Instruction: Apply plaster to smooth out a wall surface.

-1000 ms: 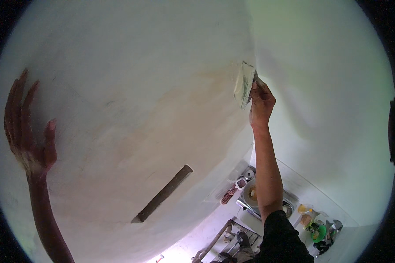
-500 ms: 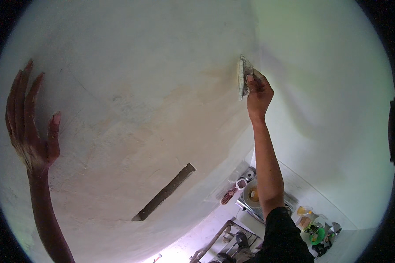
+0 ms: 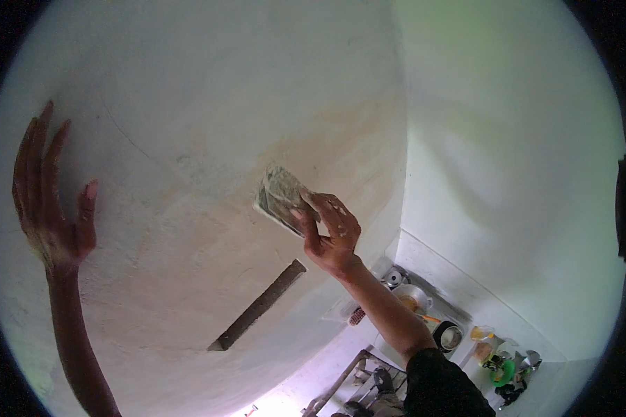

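Observation:
My right hand (image 3: 334, 231) grips a flat putty scraper (image 3: 279, 191) caked with pale plaster, thumb on one face. Its lower long edge is against or very close to the plastered wall (image 3: 188, 257), around the middle of the view. Below the scraper, a long dark slot (image 3: 261, 304) runs slantwise across the wall. At the far left, my left hand (image 3: 52, 208) rests on the wall with fingers stretched upward and thumb apart, holding nothing. Damp beige patches and fine cracks mark the wall surface.
A pale side wall (image 3: 508, 139) meets the plastered wall at a corner on the right. Below lie a pan (image 3: 410, 297), a dark pot (image 3: 449, 336), a green bowl (image 3: 502, 373) and other kitchen items. Dark shoes (image 3: 382, 379) stand on a slatted frame (image 3: 341, 379) lower down.
My right hand has brought the scraper down and leftward from near the corner to mid-wall, turning its face into view. My left hand has stayed nearly still.

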Motion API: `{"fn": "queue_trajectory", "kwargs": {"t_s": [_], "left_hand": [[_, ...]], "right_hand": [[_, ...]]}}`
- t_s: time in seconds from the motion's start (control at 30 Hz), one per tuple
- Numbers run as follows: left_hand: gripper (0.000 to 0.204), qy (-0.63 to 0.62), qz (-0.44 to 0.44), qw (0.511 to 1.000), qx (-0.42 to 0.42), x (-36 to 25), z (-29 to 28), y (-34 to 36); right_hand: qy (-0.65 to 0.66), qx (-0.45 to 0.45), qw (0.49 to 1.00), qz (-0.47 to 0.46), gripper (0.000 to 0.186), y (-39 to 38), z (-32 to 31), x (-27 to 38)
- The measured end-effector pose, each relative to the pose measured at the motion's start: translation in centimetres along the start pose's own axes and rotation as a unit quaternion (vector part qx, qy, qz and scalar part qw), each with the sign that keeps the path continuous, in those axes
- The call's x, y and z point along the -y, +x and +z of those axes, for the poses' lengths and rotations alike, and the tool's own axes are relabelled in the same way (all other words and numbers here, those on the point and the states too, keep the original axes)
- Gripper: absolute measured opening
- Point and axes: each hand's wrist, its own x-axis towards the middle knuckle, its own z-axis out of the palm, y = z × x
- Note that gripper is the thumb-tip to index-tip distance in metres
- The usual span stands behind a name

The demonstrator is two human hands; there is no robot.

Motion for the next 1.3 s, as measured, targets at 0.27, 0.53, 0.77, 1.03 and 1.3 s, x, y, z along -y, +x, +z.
{"fn": "queue_trajectory", "kwargs": {"t_s": [0.27, 0.53, 0.77, 1.03, 1.3], "left_hand": [[0.057, 0.007, -0.022, 1.0, 0.015, -1.0, 0.2, 0.0], [0.057, -0.001, -0.025, 1.0, 0.016, -1.2, 0.7, -0.3], [0.058, -0.006, -0.014, 1.0, 0.001, -0.4, 0.4, -0.3], [0.056, -0.008, -0.013, 1.0, 0.01, -0.9, -0.1, 0.3], [0.055, 0.006, -0.009, 1.0, 0.009, -0.3, -0.2, 0.1]], "right_hand": [[0.07, -0.142, 0.963, 0.219, 0.023, 3.8, -4.3, -6.5], [-0.048, -0.073, 0.99, 0.112, 0.023, -0.8, -0.8, -3.5], [0.017, -0.019, 0.999, 0.039, 0.023, -5.2, 0.9, 2.4], [-0.011, -0.145, 0.982, 0.123, 0.025, -1.1, -1.2, -3.9], [-0.026, -0.018, 0.999, 0.017, 0.021, -4.7, 0.5, 0.7]]}}
